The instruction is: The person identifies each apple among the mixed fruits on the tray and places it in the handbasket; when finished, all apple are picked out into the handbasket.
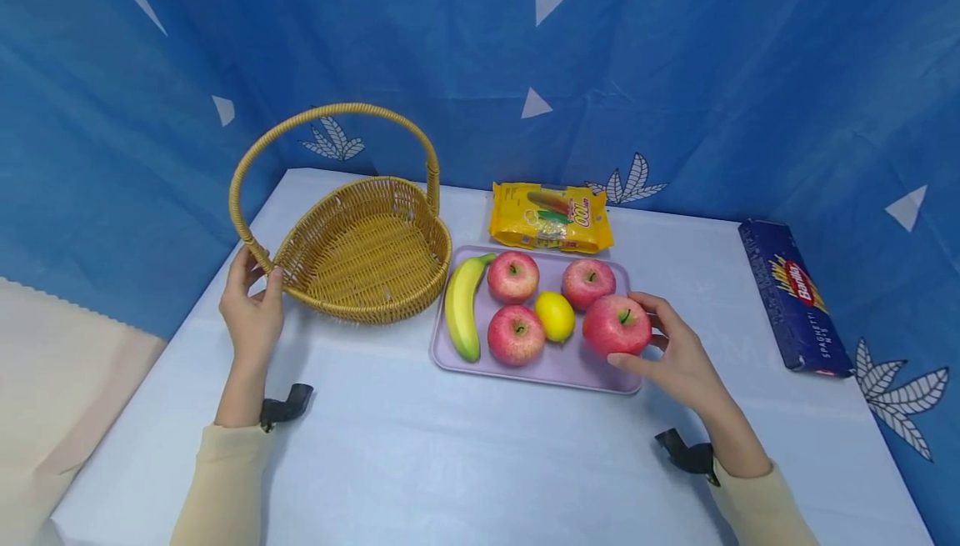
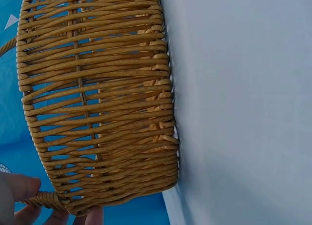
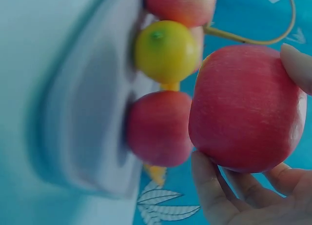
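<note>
My left hand [image 1: 253,306] grips the wicker basket [image 1: 408,306] at the left foot of its tall arched handle; nothing lies inside the basket. In the left wrist view the fingers curl about the handle base, beside the woven wall [image 2: 112,112]. With thumb and fingers my right hand [image 1: 671,352] holds a red apple [image 1: 617,326] over the right end of the lilac tray [image 1: 480,367]. The right wrist view shows this apple [image 3: 246,108] raised off the tray. On the tray lie a banana [image 1: 463,310], a lemon [image 1: 555,317] and three more apples [image 1: 516,335].
A yellow snack packet [image 1: 551,217] lies behind the tray. At the right edge of the white table sits a dark blue spaghetti box [image 1: 795,300]. A blue patterned cloth [image 1: 465,54] hangs behind the table.
</note>
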Motion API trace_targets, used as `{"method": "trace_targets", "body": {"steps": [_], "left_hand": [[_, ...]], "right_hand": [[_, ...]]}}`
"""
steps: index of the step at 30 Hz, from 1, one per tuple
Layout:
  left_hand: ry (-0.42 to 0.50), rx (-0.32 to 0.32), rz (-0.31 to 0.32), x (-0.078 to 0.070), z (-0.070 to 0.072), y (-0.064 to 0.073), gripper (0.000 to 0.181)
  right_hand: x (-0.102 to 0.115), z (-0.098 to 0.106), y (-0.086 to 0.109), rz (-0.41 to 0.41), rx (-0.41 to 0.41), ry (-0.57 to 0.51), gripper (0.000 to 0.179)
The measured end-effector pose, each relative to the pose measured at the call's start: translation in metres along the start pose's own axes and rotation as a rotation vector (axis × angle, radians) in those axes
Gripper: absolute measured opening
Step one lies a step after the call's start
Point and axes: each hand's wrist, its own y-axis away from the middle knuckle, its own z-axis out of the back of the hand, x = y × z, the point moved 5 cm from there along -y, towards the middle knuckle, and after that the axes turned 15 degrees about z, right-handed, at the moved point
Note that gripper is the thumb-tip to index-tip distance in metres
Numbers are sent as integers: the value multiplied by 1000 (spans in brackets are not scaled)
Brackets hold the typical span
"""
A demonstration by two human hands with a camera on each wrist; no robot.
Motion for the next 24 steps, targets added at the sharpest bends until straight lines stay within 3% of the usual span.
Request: {"method": "trace_targets", "body": {"steps": [14, 24], "left_hand": [[-10, 0, -30, 2, -1, -1, 48], [-11, 13, -27, 3, -2, -1, 48]], "right_hand": [[53, -4, -41, 108, -21, -94, 83], [87, -30, -86, 57, -1, -196, 86]]}}
